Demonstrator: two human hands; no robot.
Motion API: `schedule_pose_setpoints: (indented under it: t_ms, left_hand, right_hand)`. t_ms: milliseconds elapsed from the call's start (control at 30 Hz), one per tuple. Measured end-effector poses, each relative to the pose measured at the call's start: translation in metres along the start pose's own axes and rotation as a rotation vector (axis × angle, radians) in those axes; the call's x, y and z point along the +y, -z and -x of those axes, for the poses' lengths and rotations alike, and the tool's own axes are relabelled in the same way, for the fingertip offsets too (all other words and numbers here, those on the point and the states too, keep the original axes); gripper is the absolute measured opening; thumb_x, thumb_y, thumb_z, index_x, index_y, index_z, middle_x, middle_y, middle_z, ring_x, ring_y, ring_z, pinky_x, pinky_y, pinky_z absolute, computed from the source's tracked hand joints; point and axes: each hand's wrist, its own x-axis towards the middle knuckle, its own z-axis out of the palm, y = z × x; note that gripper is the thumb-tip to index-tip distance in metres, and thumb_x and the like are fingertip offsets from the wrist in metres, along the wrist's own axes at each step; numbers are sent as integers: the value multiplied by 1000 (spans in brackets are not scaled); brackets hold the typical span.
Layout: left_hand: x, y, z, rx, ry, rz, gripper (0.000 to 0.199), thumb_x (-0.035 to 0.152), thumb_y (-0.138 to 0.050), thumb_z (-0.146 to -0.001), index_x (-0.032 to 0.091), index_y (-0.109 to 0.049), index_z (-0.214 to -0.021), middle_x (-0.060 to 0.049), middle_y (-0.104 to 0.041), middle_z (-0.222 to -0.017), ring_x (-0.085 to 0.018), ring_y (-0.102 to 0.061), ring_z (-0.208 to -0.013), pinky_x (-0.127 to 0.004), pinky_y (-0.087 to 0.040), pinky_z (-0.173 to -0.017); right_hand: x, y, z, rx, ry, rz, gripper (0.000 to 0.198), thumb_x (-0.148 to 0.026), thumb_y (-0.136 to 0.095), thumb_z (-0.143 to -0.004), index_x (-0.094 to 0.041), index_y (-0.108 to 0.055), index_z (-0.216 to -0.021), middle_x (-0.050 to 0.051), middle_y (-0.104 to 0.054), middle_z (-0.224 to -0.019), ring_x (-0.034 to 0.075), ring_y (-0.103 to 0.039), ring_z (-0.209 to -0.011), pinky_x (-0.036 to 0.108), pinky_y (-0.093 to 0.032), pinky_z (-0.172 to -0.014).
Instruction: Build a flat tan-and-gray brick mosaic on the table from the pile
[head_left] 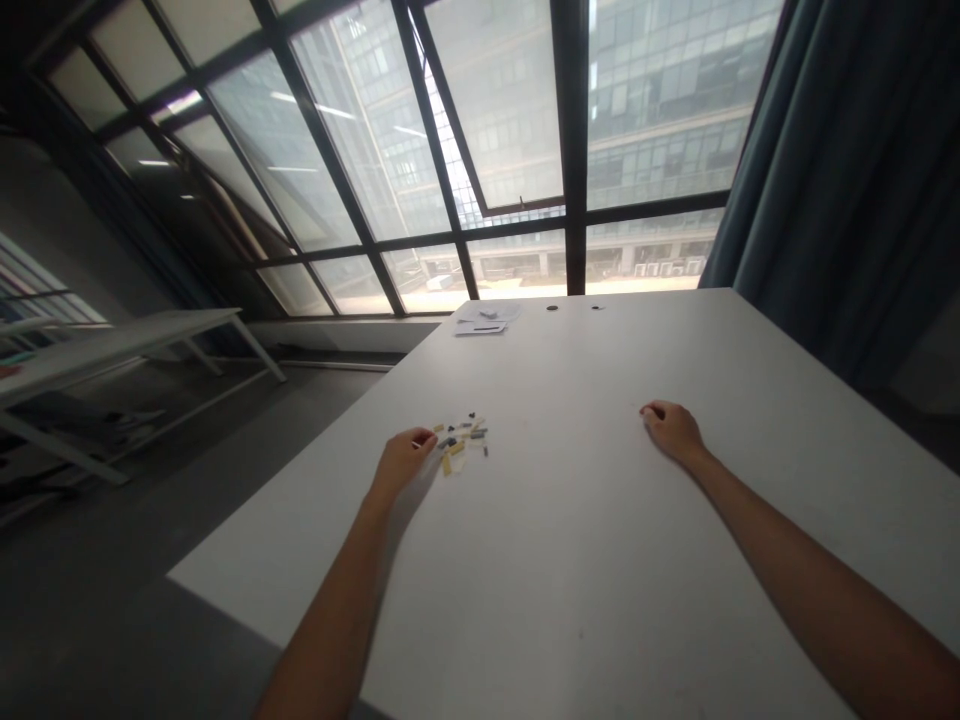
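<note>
My left hand (405, 458) is at the left edge of a small scattered pile of building-brick-like pieces (457, 448), tan, grey, black and white. Its thumb and fingers are bent together in a pinch, with a pale sliver showing between them that is too small to name. Well to the right of the pile, my right hand (673, 430) rests low over the white table (555, 540). The fingers of that hand are curled in, and whatever they might hold is hidden.
Papers (484, 322) with a small dark item on them lie at the table's far left corner. A round dark disc (552, 308) and a small dark object (597, 308) sit near the far edge. Windows, a blue curtain (832, 190) and another table (120, 345) stand around.
</note>
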Motion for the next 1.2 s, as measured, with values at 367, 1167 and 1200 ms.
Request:
schedule_pose_setpoints:
  t_ms: [367,1167,1200]
  left_hand:
    - [-5,7,7,-267,12,-24,43,44,-80,-54,20,-80,-90,-4,-76,-82,-22,-66,-70,-28,-45,-64]
    - [-2,4,6,-260,-57,-169,37,47,-71,-65,20,-76,-90,-3,-73,-82,-20,-65,-71,-27,-43,-62]
    - [1,5,6,-233,-67,-182,38,48,-70,-67,20,-75,-92,-3,-72,-83,-20,-65,-72,-27,-43,-63]
  right_hand:
    - [7,-3,-2,4,19,23,32,-34,-49,-85,-20,-77,-90,8,-76,-91,23,-67,-85,29,-45,-71]
    - [2,-1,-1,6,13,16,31,-34,-50,-86,-19,-77,-89,7,-76,-89,22,-66,-83,29,-42,-70]
    - [2,-1,-1,8,12,15,31,-34,-49,-86,-19,-76,-88,7,-76,-89,22,-66,-82,29,-42,-69]
